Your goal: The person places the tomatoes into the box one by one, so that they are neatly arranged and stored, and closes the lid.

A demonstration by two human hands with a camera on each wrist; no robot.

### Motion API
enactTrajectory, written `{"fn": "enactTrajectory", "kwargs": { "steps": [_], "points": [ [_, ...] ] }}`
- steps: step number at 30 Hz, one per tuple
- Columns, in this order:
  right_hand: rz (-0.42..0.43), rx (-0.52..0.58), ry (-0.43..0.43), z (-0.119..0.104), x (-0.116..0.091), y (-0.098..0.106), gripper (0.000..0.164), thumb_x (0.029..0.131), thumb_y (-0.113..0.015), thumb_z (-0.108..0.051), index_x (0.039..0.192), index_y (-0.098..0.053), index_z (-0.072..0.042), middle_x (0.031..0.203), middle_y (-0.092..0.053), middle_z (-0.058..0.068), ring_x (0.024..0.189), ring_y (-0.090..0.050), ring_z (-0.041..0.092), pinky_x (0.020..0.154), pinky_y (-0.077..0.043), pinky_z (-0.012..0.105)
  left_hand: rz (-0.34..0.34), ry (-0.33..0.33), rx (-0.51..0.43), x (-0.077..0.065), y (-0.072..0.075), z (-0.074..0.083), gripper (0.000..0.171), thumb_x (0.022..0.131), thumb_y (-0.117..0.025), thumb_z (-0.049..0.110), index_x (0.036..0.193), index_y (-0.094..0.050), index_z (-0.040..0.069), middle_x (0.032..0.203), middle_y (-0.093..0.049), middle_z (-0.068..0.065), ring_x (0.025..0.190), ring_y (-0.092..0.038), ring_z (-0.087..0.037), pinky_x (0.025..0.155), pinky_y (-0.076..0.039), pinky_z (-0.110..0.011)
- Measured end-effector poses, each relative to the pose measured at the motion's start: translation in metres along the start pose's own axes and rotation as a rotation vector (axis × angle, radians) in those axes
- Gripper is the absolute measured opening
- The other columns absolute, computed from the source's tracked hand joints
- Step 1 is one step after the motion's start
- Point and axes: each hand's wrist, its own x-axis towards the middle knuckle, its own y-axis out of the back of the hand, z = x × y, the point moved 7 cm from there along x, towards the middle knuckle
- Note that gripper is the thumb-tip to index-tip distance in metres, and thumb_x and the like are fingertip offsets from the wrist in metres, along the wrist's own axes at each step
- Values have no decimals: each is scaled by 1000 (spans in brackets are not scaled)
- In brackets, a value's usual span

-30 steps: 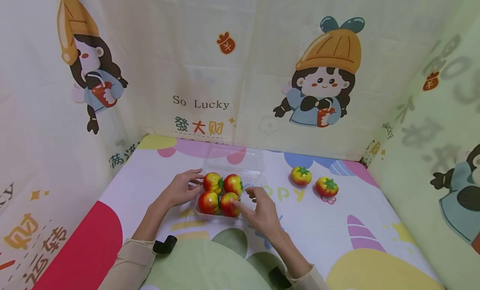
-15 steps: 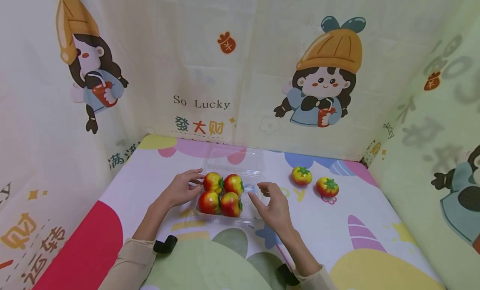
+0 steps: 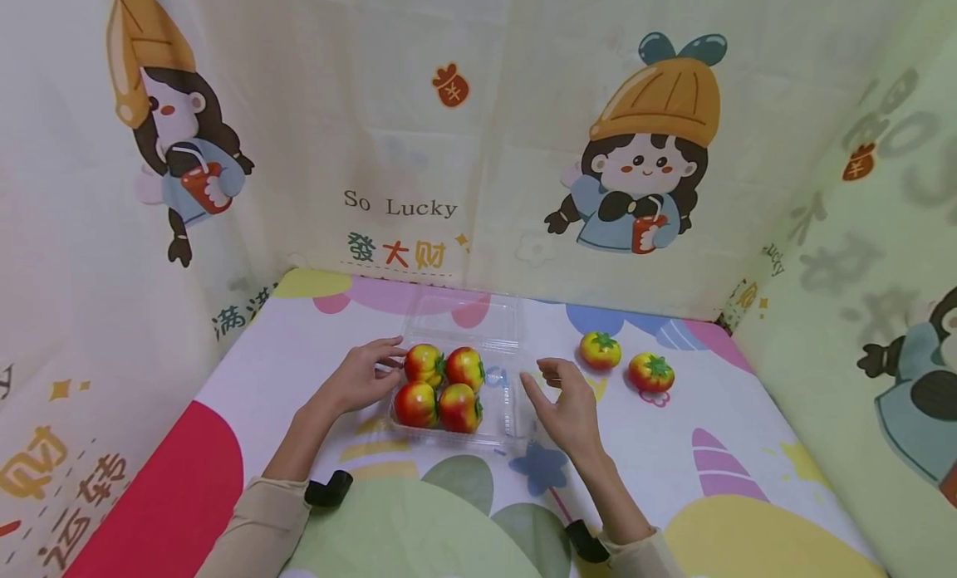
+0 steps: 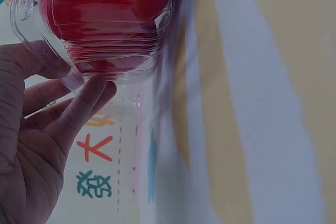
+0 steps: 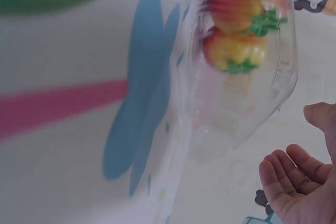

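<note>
A clear plastic clamshell box [image 3: 497,428] stands on the table with its lid [image 3: 467,316] folded back. Several red-and-yellow persimmon-like fruits [image 3: 424,364] with green calyxes fill its left and middle; the right end holds none. My left hand [image 3: 364,377] holds the box's left edge, thumb over the rim and fingertips against the ribbed outer wall [image 4: 118,56] in the left wrist view. Just beyond the box's right wall, my right hand [image 3: 571,408] holds nothing, its fingers relaxed and the thumb apart. In the right wrist view, its fingers [image 5: 299,169] are clear of the box.
Two more such fruits, a yellower one [image 3: 601,351] and a redder one [image 3: 651,373], lie on the table right of the box. A brightly patterned cloth [image 3: 613,478] covers the table. Printed curtains [image 3: 508,146] close off the back and both sides.
My right hand has drawn away from a fruit at the front of the box, moving right past the box's right wall. The left hand and the fruits stay in place.
</note>
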Motion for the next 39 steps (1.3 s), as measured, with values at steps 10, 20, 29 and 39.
{"fn": "enactTrajectory", "kwargs": {
  "steps": [10, 20, 29, 39],
  "points": [
    [17, -6, 13, 13, 2, 10, 34, 87, -80, -19, 112, -68, 1, 106, -72, 18, 93, -71, 37, 88, -60, 52, 6, -5, 11, 1, 1, 1, 35, 91, -68, 3, 125, -68, -9, 144, -54, -31, 100, -74, -32, 84, -62, -43],
    [3, -32, -38, 24, 3, 16, 38, 88, -80, -20, 115, -67, 3, 111, -71, 19, 99, -70, 40, 92, -58, 53, 2, 4, 11, 0, 1, 1, 36, 91, -67, 3, 125, -67, -8, 144, -54, -30, 101, -73, -33, 85, -62, -43],
    [15, -41, -44, 31, 5, 21, 37, 89, -79, -20, 114, -66, 4, 110, -71, 20, 99, -70, 41, 92, -58, 54, 1, 7, 13, -1, 2, 1, 36, 92, -67, 3, 126, -67, -8, 145, -53, -31, 101, -73, -34, 85, -62, -43],
    [7, -62, -83, 43, 5, 27, 39, 89, -79, -20, 115, -66, 5, 111, -70, 21, 99, -69, 41, 92, -57, 54, -1, 12, 12, -1, 1, 2, 36, 92, -67, 3, 126, -67, -9, 145, -53, -31, 102, -73, -34, 86, -62, -44]
  ]
}}
